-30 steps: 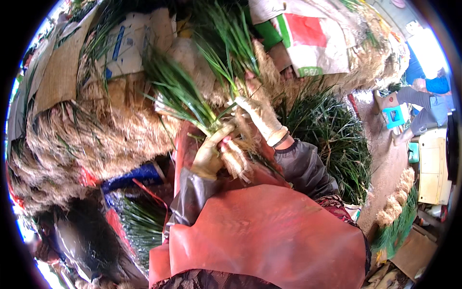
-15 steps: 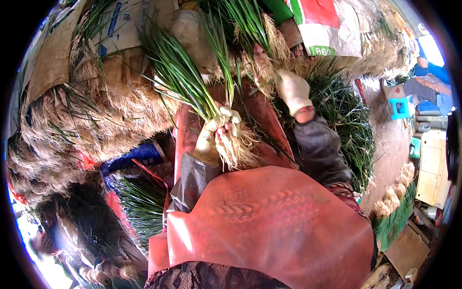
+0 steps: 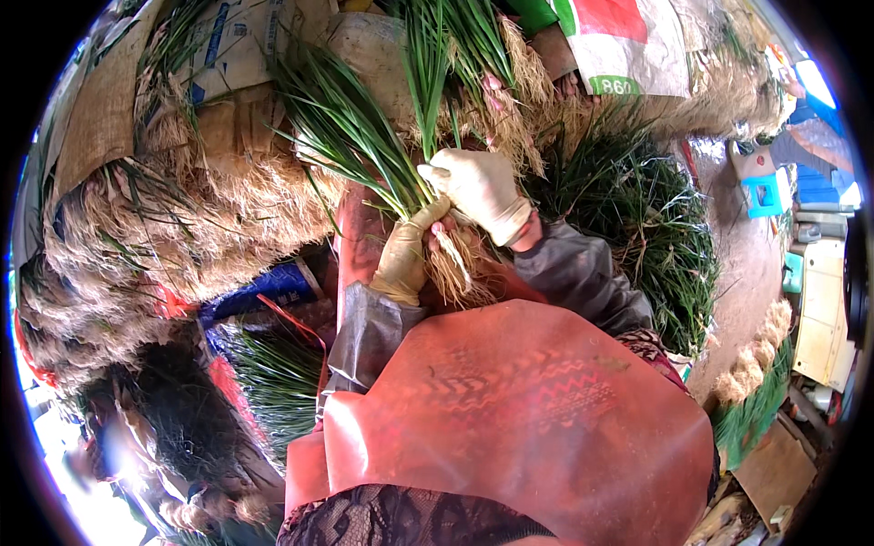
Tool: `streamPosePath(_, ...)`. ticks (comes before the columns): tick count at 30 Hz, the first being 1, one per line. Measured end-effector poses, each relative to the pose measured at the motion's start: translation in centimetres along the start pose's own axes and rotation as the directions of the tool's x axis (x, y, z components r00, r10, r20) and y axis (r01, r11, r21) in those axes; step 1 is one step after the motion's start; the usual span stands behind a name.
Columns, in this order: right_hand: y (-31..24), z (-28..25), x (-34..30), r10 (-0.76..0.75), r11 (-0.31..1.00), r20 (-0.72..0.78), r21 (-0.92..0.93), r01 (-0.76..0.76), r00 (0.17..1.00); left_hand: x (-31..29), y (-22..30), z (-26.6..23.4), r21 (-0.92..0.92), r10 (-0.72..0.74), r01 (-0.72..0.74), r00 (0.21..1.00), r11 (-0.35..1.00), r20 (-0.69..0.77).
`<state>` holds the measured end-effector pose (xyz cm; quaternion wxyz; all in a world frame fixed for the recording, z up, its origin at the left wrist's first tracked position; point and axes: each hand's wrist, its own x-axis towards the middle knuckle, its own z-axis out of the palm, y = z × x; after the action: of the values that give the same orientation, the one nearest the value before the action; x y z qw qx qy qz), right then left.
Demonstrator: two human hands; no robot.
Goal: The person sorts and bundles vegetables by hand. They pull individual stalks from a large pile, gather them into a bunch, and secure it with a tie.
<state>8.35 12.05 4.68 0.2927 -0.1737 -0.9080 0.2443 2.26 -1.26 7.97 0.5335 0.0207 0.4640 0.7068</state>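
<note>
A bunch of spring onions [image 3: 360,146] is gripped in my gloved left hand [image 3: 407,250] above my lap. Its long green leaves point up and to the left, and its pale, stringy roots [image 3: 462,273] hang below the fist with a few pinkish bulbs. My gloved right hand [image 3: 478,189] is closed on stems of spring onion at the bunch's right side, touching it just above my left hand. A few upright green leaves [image 3: 426,91] rise from between its fingers. The right fingertips are partly hidden by the stalks.
Stacked spring onions with roots outward [image 3: 173,218] fill the left and back, partly covered by sacks [image 3: 628,45]. A loose heap of green leaves [image 3: 651,227] lies to my right. A red apron [image 3: 510,409] covers my lap. A blue stool [image 3: 765,194] and another person are at far right.
My right hand has come in from the right, from beside the piled onions, and closed on stems at the bunch. My left hand keeps its grip, nearly in place.
</note>
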Motion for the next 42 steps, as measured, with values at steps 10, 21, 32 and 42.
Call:
streamPosePath(10,5.3,-5.9,-2.1,0.540,0.823,0.327,-0.013,-0.567,0.776,-1.3,0.8,-0.5,-0.218,0.159,-0.091,0.935,0.972,0.317)
streamPosePath(21,-1.4,-1.7,-1.5,0.043,0.987,0.191,0.141,-0.071,0.981,-2.1,-0.7,-0.6,-0.148,0.260,-0.265,0.964,0.953,-0.050)
streamPosePath(32,6.3,-4.4,7.4,0.512,0.838,-0.100,0.273,-0.471,0.853,2.2,2.0,-6.7,-0.376,0.200,-0.094,0.947,0.922,0.253)
streamPosePath(42,2.2,-4.4,0.6,0.336,0.859,-0.033,0.420,-0.292,0.941,0.3,2.1,1.5,-0.338,0.092,-0.046,0.988,0.940,0.122)
